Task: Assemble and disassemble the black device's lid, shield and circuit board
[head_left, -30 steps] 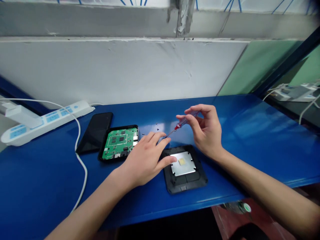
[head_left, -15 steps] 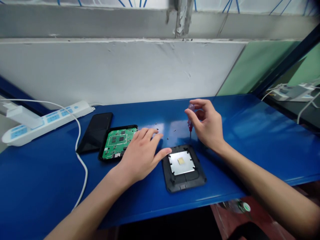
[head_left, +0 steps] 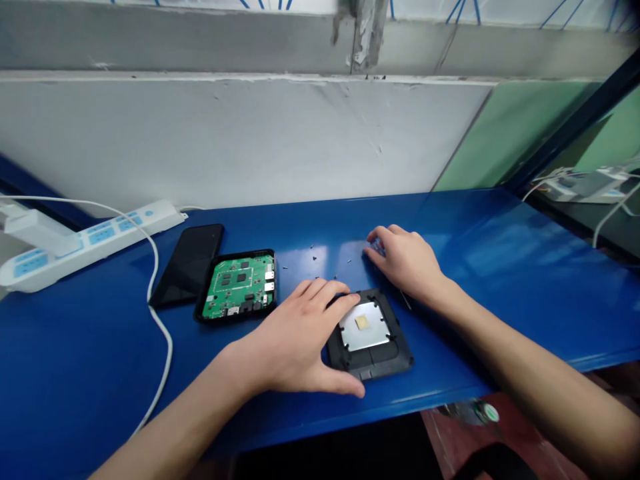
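My left hand (head_left: 305, 340) is spread open over the left side of a black plastic cover (head_left: 385, 367), with fingertips at its top edge and the thumb by its lower edge. On the cover sits a silver metal plate (head_left: 373, 333) with a small yellowish pad (head_left: 362, 323). My right hand (head_left: 407, 263) is low at the table, fingers closed round a screwdriver (head_left: 376, 247) lying nearly flat. Its clear handle shows at the fingertips and its thin shaft sticks out below the palm. Left of my hands lies a black case with a green circuit board (head_left: 235, 287).
Several small screws (head_left: 315, 258) lie scattered on the blue table (head_left: 310, 417) beyond the cover. A black phone (head_left: 189, 263) rests against the case. A white power strip (head_left: 95, 243) and a white cable (head_left: 163, 333) are at the left. Below the table edge is a bottle (head_left: 473, 411).
My left hand has moved right and toward me, from beside the circuit board onto the cover. My right hand has lowered, tipping the screwdriver from upright to nearly flat.
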`<action>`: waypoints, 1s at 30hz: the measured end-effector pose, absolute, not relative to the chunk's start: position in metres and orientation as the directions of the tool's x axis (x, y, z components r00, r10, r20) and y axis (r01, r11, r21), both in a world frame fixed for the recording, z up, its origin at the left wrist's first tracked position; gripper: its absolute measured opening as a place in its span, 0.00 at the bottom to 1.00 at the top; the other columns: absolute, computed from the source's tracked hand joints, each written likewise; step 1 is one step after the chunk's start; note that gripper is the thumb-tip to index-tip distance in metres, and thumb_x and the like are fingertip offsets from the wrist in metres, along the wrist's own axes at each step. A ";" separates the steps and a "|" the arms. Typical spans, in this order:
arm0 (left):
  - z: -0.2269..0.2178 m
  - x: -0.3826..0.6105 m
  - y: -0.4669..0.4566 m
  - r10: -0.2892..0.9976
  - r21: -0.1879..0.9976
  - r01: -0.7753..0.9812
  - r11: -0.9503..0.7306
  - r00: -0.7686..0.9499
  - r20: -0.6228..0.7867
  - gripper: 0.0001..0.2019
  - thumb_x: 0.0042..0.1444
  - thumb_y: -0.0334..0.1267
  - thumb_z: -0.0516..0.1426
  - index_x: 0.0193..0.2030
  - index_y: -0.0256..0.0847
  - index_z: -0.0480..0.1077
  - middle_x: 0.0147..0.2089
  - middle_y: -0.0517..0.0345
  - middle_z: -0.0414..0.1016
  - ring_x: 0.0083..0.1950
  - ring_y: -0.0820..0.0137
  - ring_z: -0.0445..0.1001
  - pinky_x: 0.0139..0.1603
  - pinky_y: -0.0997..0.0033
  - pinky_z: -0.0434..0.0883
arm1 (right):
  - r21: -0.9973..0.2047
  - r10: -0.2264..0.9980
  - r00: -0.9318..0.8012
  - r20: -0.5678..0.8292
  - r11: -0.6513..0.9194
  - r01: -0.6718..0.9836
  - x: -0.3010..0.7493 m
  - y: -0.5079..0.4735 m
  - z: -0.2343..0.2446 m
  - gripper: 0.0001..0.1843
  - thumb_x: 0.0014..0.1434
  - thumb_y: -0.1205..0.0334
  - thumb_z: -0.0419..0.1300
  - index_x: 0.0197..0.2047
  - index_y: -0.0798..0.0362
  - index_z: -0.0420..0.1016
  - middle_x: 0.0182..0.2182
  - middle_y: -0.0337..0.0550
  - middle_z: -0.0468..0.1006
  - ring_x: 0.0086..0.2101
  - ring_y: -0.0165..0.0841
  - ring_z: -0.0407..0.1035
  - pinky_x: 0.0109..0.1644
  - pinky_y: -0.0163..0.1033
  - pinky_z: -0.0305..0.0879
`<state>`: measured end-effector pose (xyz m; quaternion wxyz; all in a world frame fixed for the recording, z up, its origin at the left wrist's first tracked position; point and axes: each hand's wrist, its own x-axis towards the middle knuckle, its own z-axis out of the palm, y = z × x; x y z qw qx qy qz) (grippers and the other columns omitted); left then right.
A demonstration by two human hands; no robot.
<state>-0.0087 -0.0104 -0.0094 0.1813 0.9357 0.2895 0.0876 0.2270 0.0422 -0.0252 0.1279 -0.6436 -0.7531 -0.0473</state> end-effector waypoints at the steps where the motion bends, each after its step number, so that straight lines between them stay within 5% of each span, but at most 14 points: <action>1: -0.009 -0.009 -0.011 0.577 0.391 0.516 -0.762 0.815 0.049 0.50 0.47 0.72 0.62 0.67 0.38 0.63 0.65 0.41 0.67 0.64 0.46 0.65 0.66 0.43 0.61 | -0.067 0.959 -0.154 0.237 0.174 0.982 0.227 0.042 -0.025 0.14 0.67 0.55 0.55 0.48 0.52 0.77 0.39 0.51 0.80 0.36 0.42 0.75 0.39 0.44 0.60; 9: -0.006 -0.013 -0.011 0.603 0.380 0.564 -0.734 0.798 -0.019 0.50 0.45 0.61 0.66 0.70 0.36 0.57 0.68 0.40 0.64 0.68 0.44 0.61 0.69 0.43 0.57 | -0.015 0.902 -0.183 0.391 0.205 0.979 0.228 0.041 -0.019 0.18 0.68 0.49 0.55 0.50 0.54 0.77 0.43 0.55 0.79 0.42 0.45 0.74 0.46 0.48 0.60; 13: -0.005 -0.018 -0.008 0.632 0.365 0.590 -0.720 0.775 -0.006 0.48 0.45 0.59 0.66 0.69 0.37 0.59 0.66 0.42 0.65 0.66 0.46 0.63 0.68 0.45 0.59 | -0.104 0.795 -0.441 0.416 0.524 0.846 0.224 0.031 -0.008 0.18 0.70 0.48 0.54 0.47 0.53 0.76 0.43 0.49 0.79 0.41 0.39 0.74 0.49 0.46 0.61; 17: -0.006 -0.019 -0.006 0.634 0.352 0.583 -0.732 0.773 0.039 0.46 0.44 0.58 0.67 0.65 0.34 0.62 0.61 0.42 0.68 0.63 0.48 0.65 0.67 0.49 0.60 | 0.060 0.548 -0.733 0.404 0.783 0.619 0.219 0.014 -0.004 0.23 0.67 0.42 0.55 0.39 0.55 0.77 0.39 0.50 0.80 0.38 0.40 0.72 0.50 0.49 0.59; 23: -0.005 -0.019 -0.005 0.638 0.375 0.580 -0.723 0.769 0.040 0.44 0.44 0.57 0.68 0.63 0.35 0.63 0.60 0.44 0.69 0.61 0.49 0.67 0.67 0.49 0.61 | -0.117 0.611 -0.766 0.198 0.791 0.601 0.221 0.002 0.000 0.41 0.55 0.25 0.55 0.46 0.57 0.79 0.41 0.53 0.77 0.40 0.45 0.69 0.49 0.52 0.62; 30: -0.001 -0.020 -0.003 0.637 0.376 0.588 -0.716 0.771 0.008 0.48 0.44 0.58 0.69 0.66 0.32 0.61 0.62 0.41 0.68 0.63 0.47 0.66 0.68 0.47 0.60 | -0.154 0.664 -0.746 0.062 0.744 0.650 0.218 -0.002 0.003 0.35 0.57 0.35 0.62 0.51 0.59 0.77 0.42 0.53 0.76 0.43 0.45 0.69 0.53 0.54 0.63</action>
